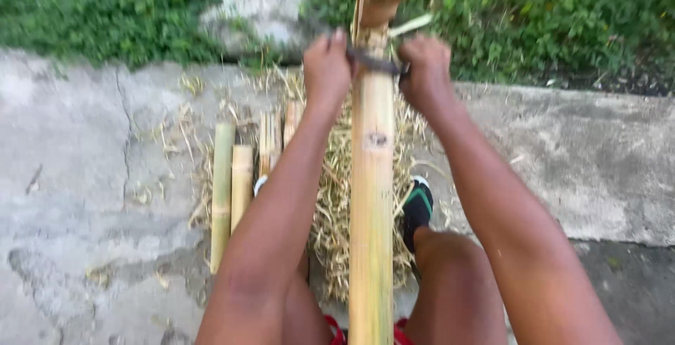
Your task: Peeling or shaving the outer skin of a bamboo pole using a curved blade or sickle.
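1. Soft, even daylight is filling the head view; nothing is looking dim.
2. Shadows are staying faint, only darkening slightly under the bamboo pole [371, 197] and the legs.
3. Motion blur is smearing the whole frame, strongest on the left hand [327, 64] and right hand [424, 71].
4. The greenery [105, 7] along the top is blurring into soft patches.
5. The pale concrete ground [84, 176] is looking slightly washed out, without harsh glare.

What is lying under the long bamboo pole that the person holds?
Under the bamboo pole lies a heap of dry shavings on the concrete. One shoe shows beside it. The pole hides whatever is directly beneath.
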